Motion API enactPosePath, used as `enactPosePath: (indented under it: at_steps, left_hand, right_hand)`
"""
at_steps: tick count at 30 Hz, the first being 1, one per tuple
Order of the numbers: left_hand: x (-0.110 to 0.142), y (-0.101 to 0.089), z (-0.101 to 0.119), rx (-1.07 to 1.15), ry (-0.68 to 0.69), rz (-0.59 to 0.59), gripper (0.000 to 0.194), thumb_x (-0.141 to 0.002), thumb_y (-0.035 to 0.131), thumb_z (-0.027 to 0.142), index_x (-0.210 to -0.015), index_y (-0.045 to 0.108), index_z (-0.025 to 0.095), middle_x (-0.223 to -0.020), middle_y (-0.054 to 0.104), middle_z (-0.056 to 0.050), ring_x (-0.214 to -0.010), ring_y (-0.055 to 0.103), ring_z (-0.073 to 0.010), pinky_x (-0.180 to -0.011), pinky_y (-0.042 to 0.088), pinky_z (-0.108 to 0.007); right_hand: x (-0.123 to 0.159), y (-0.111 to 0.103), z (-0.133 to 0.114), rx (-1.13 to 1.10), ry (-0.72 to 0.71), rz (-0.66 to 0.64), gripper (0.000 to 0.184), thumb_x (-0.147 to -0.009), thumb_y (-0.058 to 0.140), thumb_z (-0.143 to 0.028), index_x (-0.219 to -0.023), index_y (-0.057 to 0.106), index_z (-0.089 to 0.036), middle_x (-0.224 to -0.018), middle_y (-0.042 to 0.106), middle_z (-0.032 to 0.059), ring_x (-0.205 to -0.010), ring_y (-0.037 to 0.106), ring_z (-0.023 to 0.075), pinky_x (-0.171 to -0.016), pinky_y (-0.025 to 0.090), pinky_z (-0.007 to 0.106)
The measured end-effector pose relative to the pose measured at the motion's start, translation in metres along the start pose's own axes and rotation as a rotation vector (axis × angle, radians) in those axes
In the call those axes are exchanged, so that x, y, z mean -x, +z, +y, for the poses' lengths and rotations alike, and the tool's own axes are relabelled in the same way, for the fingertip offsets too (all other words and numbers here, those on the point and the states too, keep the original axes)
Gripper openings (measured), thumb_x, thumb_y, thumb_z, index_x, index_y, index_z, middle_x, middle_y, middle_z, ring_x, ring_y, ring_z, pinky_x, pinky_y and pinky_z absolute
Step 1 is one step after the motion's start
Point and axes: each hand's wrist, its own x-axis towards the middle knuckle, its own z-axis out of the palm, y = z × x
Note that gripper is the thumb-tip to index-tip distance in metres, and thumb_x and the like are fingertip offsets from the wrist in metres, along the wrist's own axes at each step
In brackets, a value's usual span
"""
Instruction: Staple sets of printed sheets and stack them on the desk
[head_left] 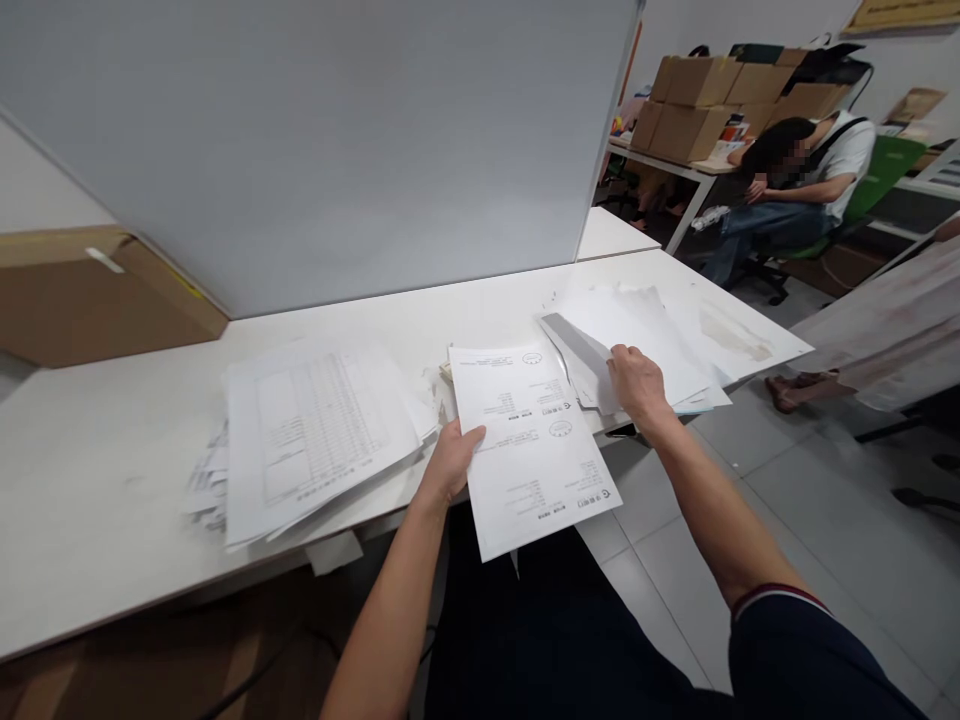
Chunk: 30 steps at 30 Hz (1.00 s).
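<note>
My left hand (452, 460) is closed on the left edge of a printed sheet of paper (525, 450), its thumb lying on top. The sheet bears two similar blocks of print with round stamps and reaches over the table's front edge. To the right, my right hand (637, 382) pinches the edge of a white sheet (581, 345) at a stack of papers (637, 320); part of that sheet is lifted and bent. Left of my left hand lies another paper stack (322, 430), with a printed table on its top sheet.
A white board (337, 140) stands upright along the back of the white table (97, 480). At the far left is a cardboard box (90, 300). A seated person (810, 190) leans forward at another desk with stacked boxes (690, 110). Another person's light garment (892, 330) shows at right.
</note>
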Motion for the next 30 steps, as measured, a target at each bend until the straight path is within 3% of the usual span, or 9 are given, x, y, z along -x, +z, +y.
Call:
enactPosePath:
  at_steps: [3, 6, 10, 13, 23, 25, 27, 30]
  left_hand:
    - [-0.003, -0.002, -0.002, 0.03, -0.008, -0.007, 0.041, -0.058, 0.073, 0.021, -0.096, 0.066, 0.008, -0.092, 0.072, -0.015, -0.097, 0.065, -0.0322, -0.086, 0.052, -0.044]
    - [-0.006, -0.006, -0.005, 0.06, -0.024, 0.006, 0.036, -0.064, 0.071, 0.026, -0.094, 0.066, 0.008, -0.088, 0.073, -0.015, -0.093, 0.067, -0.0303, -0.084, 0.054, -0.042]
    - [-0.008, -0.009, -0.008, 0.089, -0.037, 0.041, 0.031, -0.075, 0.064, 0.036, -0.093, 0.066, 0.009, -0.086, 0.073, -0.014, -0.09, 0.068, -0.0271, -0.082, 0.055, -0.038]
    - [-0.008, -0.009, -0.011, 0.104, 0.002, 0.056, 0.033, -0.08, 0.059, 0.04, -0.094, 0.065, 0.011, -0.089, 0.072, -0.013, -0.091, 0.068, -0.0253, -0.082, 0.055, -0.037]
    - [-0.009, -0.009, -0.014, -0.027, 0.152, 0.074, 0.054, -0.079, 0.052, 0.059, -0.099, 0.066, 0.012, -0.094, 0.071, -0.014, -0.1, 0.064, -0.026, -0.086, 0.053, -0.037]
    - [-0.01, -0.008, -0.014, -0.047, 0.141, 0.088, 0.052, -0.076, 0.057, 0.057, -0.099, 0.065, 0.012, -0.093, 0.071, -0.014, -0.097, 0.065, -0.0262, -0.085, 0.053, -0.038]
    - [-0.009, -0.008, -0.015, -0.059, 0.135, 0.123, 0.048, -0.069, 0.068, 0.05, -0.096, 0.065, 0.011, -0.091, 0.072, -0.013, -0.093, 0.066, -0.0267, -0.084, 0.053, -0.039]
    - [-0.006, -0.008, -0.016, -0.021, 0.122, 0.096, 0.049, -0.062, 0.075, 0.044, -0.096, 0.064, 0.011, -0.088, 0.072, -0.012, -0.091, 0.067, -0.0272, -0.083, 0.053, -0.04]
  right_hand:
    - [0.023, -0.021, -0.018, -0.075, -0.055, -0.035, 0.029, -0.092, 0.03, -0.01, -0.094, 0.058, -0.009, -0.081, 0.064, 0.014, -0.062, 0.058, 0.0181, -0.055, 0.036, 0.027]
    - [0.057, -0.038, -0.055, -0.163, -0.196, -0.187, 0.031, -0.091, 0.028, -0.004, -0.093, 0.058, -0.009, -0.067, 0.063, 0.0105, -0.052, 0.056, 0.0159, -0.048, 0.036, 0.025]
    - [0.097, -0.041, -0.109, -0.175, -0.394, -0.281, 0.027, -0.083, 0.038, 0.001, -0.095, 0.058, -0.01, -0.076, 0.067, 0.0132, -0.068, 0.064, 0.0237, -0.054, 0.044, 0.029]
    - [0.112, -0.038, -0.131, -0.224, -0.451, -0.33, 0.025, -0.079, 0.04, 0.003, -0.091, 0.058, -0.01, -0.078, 0.067, 0.0152, -0.07, 0.066, 0.0269, -0.056, 0.047, 0.032]
    - [0.123, -0.044, -0.148, -0.29, -0.509, -0.341, 0.027, -0.079, 0.041, 0.002, -0.091, 0.061, -0.01, -0.08, 0.067, 0.0141, -0.064, 0.064, 0.0232, -0.051, 0.043, 0.029]
    - [0.125, -0.046, -0.15, -0.335, -0.553, -0.329, 0.023, -0.088, 0.04, -0.009, -0.092, 0.062, -0.011, -0.081, 0.067, 0.0133, -0.066, 0.064, 0.0228, -0.053, 0.043, 0.029]
    - [0.12, -0.046, -0.145, -0.406, -0.573, -0.322, 0.031, -0.095, 0.037, -0.028, -0.091, 0.064, -0.013, -0.081, 0.067, 0.0111, -0.067, 0.064, 0.023, -0.056, 0.045, 0.031]
    - [0.097, -0.036, -0.117, -0.51, -0.367, -0.193, 0.037, -0.095, 0.036, -0.038, -0.097, 0.064, -0.015, -0.091, 0.068, 0.0118, -0.081, 0.063, 0.0242, -0.071, 0.048, 0.034]
